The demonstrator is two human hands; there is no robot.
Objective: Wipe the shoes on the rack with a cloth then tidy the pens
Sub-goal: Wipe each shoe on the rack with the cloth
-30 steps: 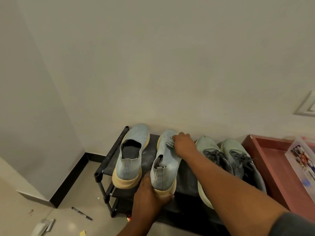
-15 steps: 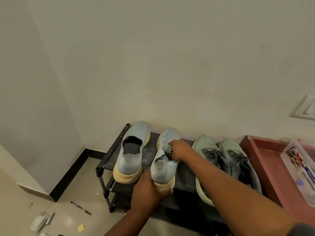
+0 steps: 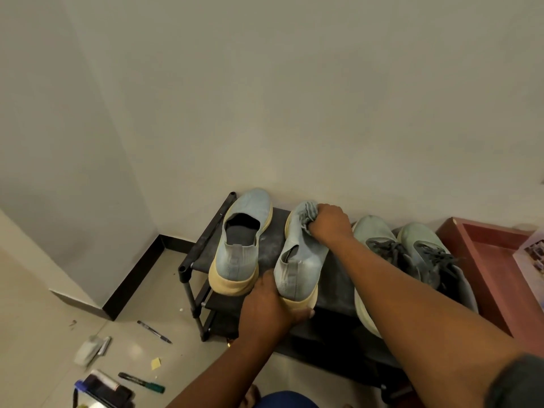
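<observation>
Risk sits mostly at the heel, we judge: our left hand (image 3: pixel 272 301) grips the cream sole of the second slip-on shoe (image 3: pixel 300 260), which overhangs the front edge of the shoe rack (image 3: pixel 203 240), while our right hand (image 3: pixel 331 223) clutches a grey cloth (image 3: pixel 309 213) bunched against its toe. Too hard a push at the toe could tip the shoe off the rack or nudge the first slip-on shoe (image 3: pixel 243 240) just beside it. Our right forearm crosses in front of the laced sneakers (image 3: pixel 412 254), so a wide stroke could drag them. On the floor lie a ballpoint pen (image 3: pixel 154 332) and a green-capped marker (image 3: pixel 141 382), easy to tread on. The red tray (image 3: pixel 482 260) at right holds a clear packet with printed paper; a dark pouch (image 3: pixel 103 391) lies at the lower left, its contents unclear.
</observation>
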